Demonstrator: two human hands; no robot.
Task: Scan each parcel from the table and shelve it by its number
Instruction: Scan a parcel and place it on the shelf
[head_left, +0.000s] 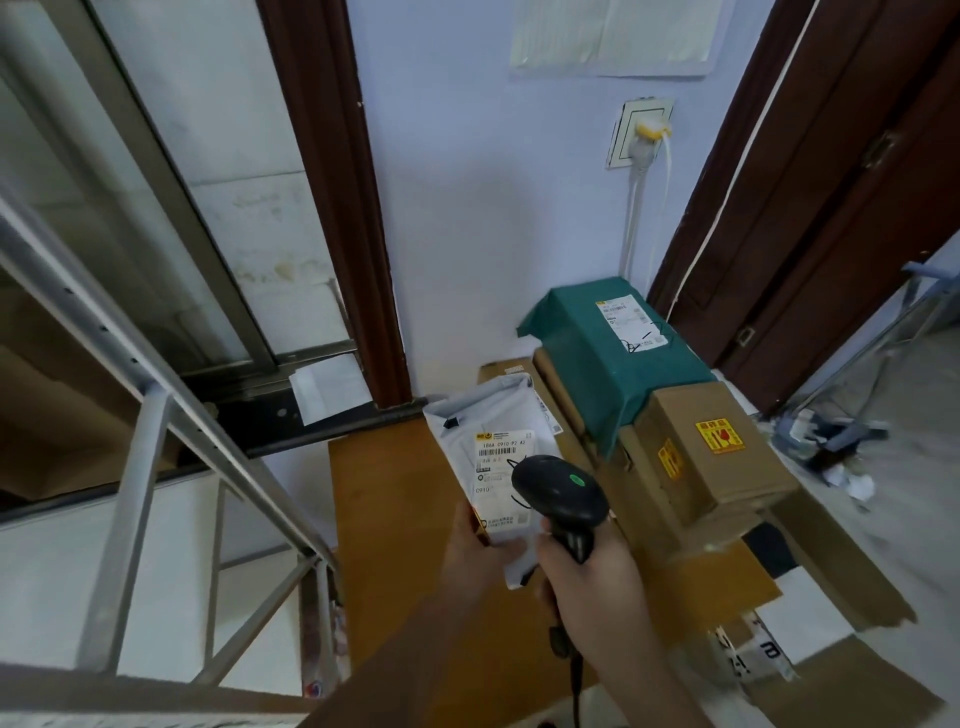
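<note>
A: Hands?
B: Left hand (475, 545) grips the white parcel (498, 415) by its near edge, held above the table (384, 519). Right hand (592, 592) curled round the scanner (558, 493) handle, head over the label (504, 478), green light on.
A: Label text?
B: "186A 0910-P2 A2", then "0910". Rest too small.
A: Surroundings?
B: Green parcel (608, 358) on stacked boxes; the near box (711, 457) has yellow fragile stickers. Blue wall, socket (641, 132), metal shelf (156, 415) left.

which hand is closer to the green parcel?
Right. The right hand, gripping the scanner, sits just below the green parcel; the left hand holds the white mailer further left.
</note>
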